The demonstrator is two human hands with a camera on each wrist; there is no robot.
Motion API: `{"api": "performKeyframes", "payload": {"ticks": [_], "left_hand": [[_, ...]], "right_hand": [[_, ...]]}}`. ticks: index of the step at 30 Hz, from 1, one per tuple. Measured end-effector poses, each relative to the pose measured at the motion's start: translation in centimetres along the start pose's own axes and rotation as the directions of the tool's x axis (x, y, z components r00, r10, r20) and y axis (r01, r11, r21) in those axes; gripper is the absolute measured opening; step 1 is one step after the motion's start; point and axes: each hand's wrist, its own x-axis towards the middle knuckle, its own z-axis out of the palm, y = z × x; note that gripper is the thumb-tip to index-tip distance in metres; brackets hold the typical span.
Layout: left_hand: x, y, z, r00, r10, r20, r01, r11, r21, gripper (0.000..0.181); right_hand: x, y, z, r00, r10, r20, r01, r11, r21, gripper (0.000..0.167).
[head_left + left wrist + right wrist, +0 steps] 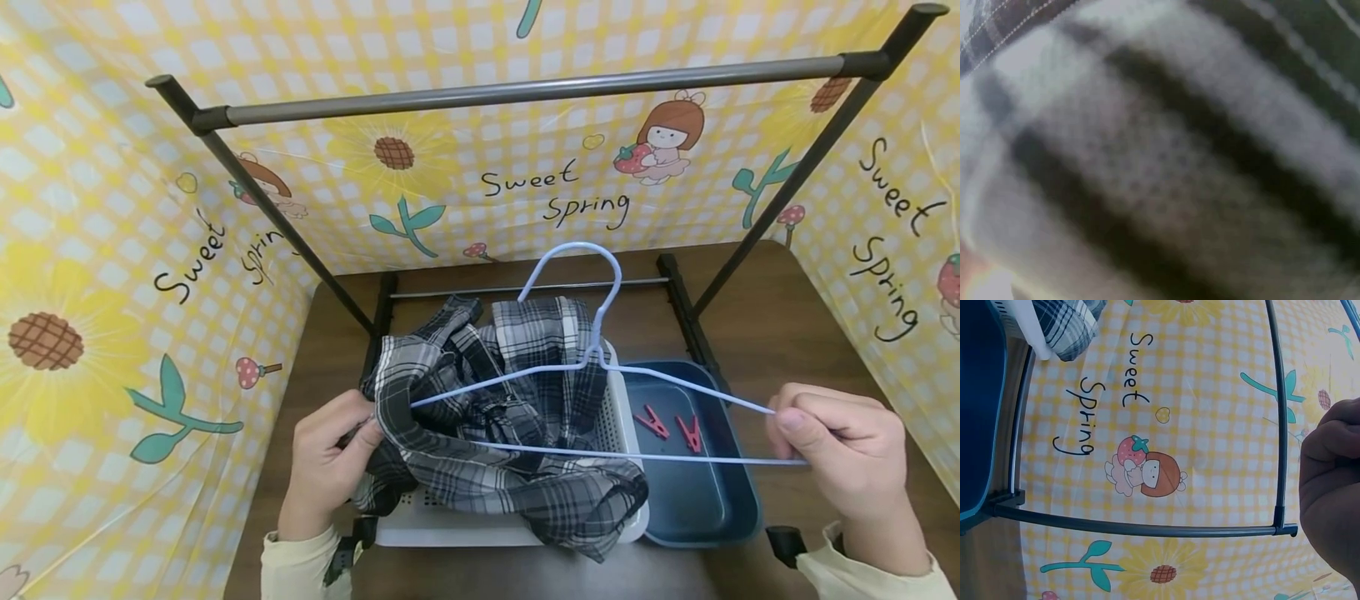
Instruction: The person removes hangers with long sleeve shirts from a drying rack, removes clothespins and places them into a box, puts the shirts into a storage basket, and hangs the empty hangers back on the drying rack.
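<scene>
A grey-black plaid garment (465, 485) lies bunched up over a white basket. Through its opening passes the left side of a light-blue clothes hanger (597, 343), whose hook points up and away. My left hand (330, 454) grips the garment's edge at the left; whether it also holds the hanger's tip is hidden by the cloth. At the other end, my right hand (843, 442) grips the hanger's right corner. Blurred plaid cloth (1166, 156) fills the left wrist view. The right wrist view has the curled right hand (1335, 481) at its edge, without the hanger visible.
The white basket (457, 532) stands under the garment. Beside it, a dark-blue tray (697, 508) holds two red clothespins (688, 433). Behind and above, a black rack's grey rail (525, 90) spans the space. Yellow checked cloth (480, 225) surrounds the brown tabletop (288, 467).
</scene>
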Motion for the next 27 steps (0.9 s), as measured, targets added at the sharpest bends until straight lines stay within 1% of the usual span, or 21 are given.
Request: {"api": "performKeyframes", "payload": {"ticks": [5,8,12,14,19,21,24,25,27], "left_hand": [[-0.9,-0.8,-0.4,0.999,-0.042,-0.006,0.042,0.999,0.019,0.025],[-1.2,-1.1,-0.6,0.998,-0.060,-0.013,0.060,0.998,0.005,0.024],[-1.5,-1.2,-0.6,0.996,-0.084,-0.013,0.083,0.996,-0.018,0.014],[-1.6,-1.3,-0.5,0.996,-0.094,-0.012,0.094,0.995,-0.025,0.013],[-1.8,-1.5,-0.6,0.994,-0.108,-0.021,0.107,0.994,-0.024,0.019],[-1.8,-1.6,-0.6,0.993,-0.114,-0.027,0.113,0.993,-0.024,0.020],[-1.8,-1.6,-0.6,0.992,-0.123,-0.034,0.122,0.992,-0.023,0.022],[-1.9,-1.7,-0.6,0.991,-0.125,-0.036,0.125,0.992,-0.021,0.022],[-1.9,-1.7,-0.6,0.991,-0.130,-0.039,0.129,0.991,-0.019,0.021]], "right_hand": [[0.0,0.0,-0.2,1.000,0.001,-0.009,-0.001,1.000,0.014,0.032],[0.0,0.0,-0.3,1.000,0.014,-0.018,-0.014,1.000,0.006,0.032],[-0.1,0.0,-0.4,0.999,0.024,-0.028,-0.025,1.000,-0.006,0.032],[-0.1,0.1,-0.5,0.999,0.016,-0.031,-0.016,1.000,-0.003,0.032],[0.0,0.1,-0.7,0.998,-0.014,-0.055,0.015,1.000,0.016,0.033],[-0.1,0.1,-0.9,0.996,-0.020,-0.087,0.023,0.999,0.035,0.033],[-0.3,-0.1,-1.2,0.987,-0.014,-0.163,0.029,0.995,0.091,0.032],[-0.3,-0.1,-1.3,0.981,-0.019,-0.192,0.041,0.993,0.112,0.032],[-0.3,-0.1,-1.5,0.966,-0.019,-0.259,0.051,0.992,0.116,0.036]]}}
